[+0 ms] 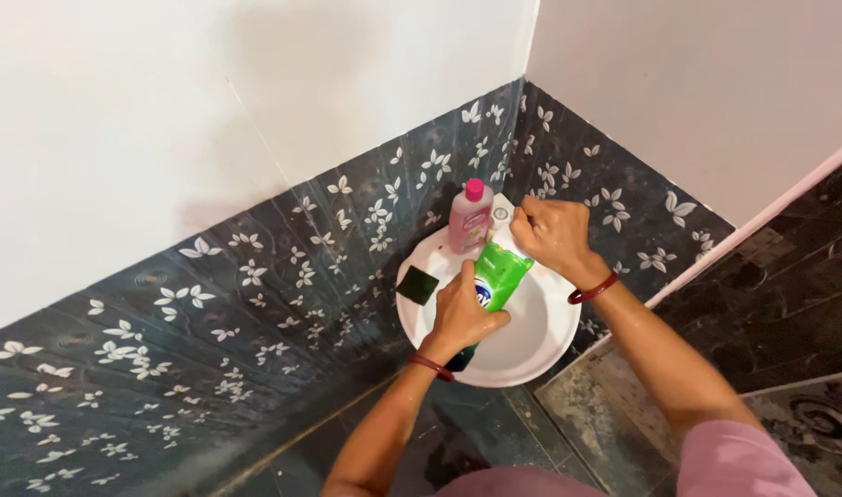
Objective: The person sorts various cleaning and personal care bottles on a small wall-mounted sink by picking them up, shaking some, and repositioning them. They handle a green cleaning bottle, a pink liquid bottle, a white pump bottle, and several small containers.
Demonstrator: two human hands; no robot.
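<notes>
Here, a green refill pouch (502, 274) with a blue-and-white oval label is held over the white sink (531, 345); the left hand (460, 316) wraps its lower part, the right hand (552, 233) pinches its top. Just behind stands a pink bottle (470, 218), a dark square sponge (417, 284) to its left.

Just the one view here, a camera riding on the person's head and tipped steeply down over their own forearms into the corner of the room. It faces the meeting of the two dark floral-tiled walls (283, 276), with the round white ceramic basin (531, 345) sitting near the middle of the frame, close enough that both arms run in from the bottom edge. The white plaster (117, 110) above the tiles fills the top, and the dark floor (789, 304) shows at right.
</notes>
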